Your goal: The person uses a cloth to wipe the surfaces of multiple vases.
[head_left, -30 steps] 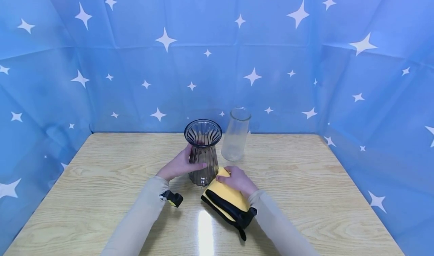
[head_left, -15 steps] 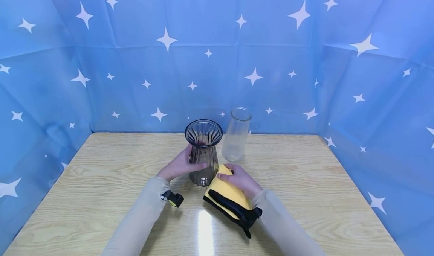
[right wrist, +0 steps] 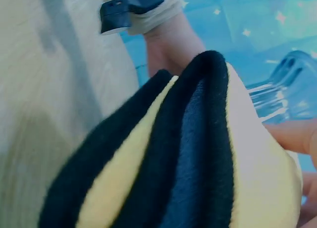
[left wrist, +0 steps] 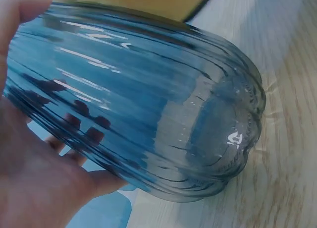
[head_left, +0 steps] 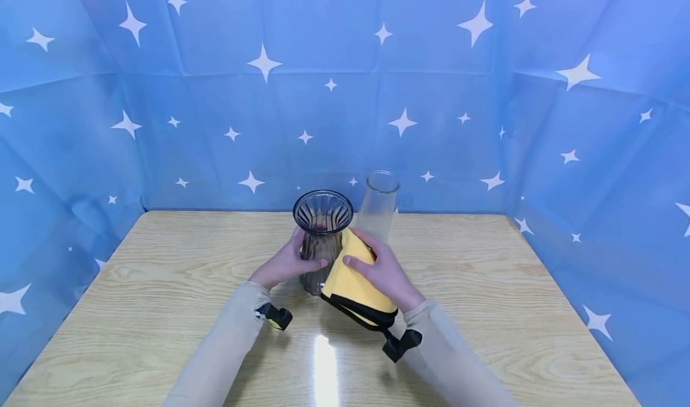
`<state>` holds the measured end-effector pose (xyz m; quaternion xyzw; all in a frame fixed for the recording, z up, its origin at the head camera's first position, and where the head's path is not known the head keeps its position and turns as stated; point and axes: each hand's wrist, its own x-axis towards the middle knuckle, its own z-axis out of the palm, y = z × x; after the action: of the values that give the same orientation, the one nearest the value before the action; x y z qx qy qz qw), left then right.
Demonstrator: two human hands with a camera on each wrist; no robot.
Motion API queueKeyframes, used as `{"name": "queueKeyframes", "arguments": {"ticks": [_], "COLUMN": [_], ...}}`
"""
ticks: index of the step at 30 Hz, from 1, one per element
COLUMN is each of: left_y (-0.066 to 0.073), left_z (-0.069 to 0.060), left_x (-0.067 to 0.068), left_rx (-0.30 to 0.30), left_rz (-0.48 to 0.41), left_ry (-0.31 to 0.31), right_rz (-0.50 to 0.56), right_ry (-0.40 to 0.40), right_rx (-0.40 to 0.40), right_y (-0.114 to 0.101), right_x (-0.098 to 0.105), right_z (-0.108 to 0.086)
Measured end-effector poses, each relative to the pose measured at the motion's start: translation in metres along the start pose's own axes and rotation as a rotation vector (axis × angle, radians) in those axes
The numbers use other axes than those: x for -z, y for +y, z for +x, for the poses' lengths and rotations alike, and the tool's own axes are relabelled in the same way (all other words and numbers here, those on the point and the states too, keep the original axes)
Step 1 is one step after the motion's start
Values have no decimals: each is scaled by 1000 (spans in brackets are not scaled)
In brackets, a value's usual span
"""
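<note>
Cloth (head_left: pixel 353 285) raised; right grip (head_left: pixel 386 275) pinches it, left grip (head_left: pixel 284 266) holds vase (head_left: pixel 323 245); wood table (head_left: pixel 162 281), starry drape (head_left: pixel 323 30).

I see a smoky, ribbed glass vase (head_left: pixel 321 242) with a flared rim, upright; a folded yellow cloth (head_left: pixel 353 287), black-edged, is held against its right side.

Long beige sleeves (head_left: pixel 223 338), black wrist cameras (head_left: pixel 283 319), yellow mark (head_left: pixel 274 323) on the left

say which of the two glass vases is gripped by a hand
The smoky grey, ribbed vase: the left hand grips it. The colourless vase stands farther back, gripped by neither hand.
</note>
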<state>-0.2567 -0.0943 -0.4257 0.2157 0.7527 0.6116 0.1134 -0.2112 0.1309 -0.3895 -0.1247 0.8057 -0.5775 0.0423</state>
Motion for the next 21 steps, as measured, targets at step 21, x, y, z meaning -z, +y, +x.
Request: {"name": "queueKeyframes", "arguments": {"ticks": [21], "left_y": [-1], "left_z": [-1], "left_x": [2], "left_rx": [-15], "left_rz": [41], "left_ry": [-78], "right_rz": [-11], "right_ry": [10], "right_rx": [147], "right_y": [-9], "right_x": [14], "right_z": [2]}}
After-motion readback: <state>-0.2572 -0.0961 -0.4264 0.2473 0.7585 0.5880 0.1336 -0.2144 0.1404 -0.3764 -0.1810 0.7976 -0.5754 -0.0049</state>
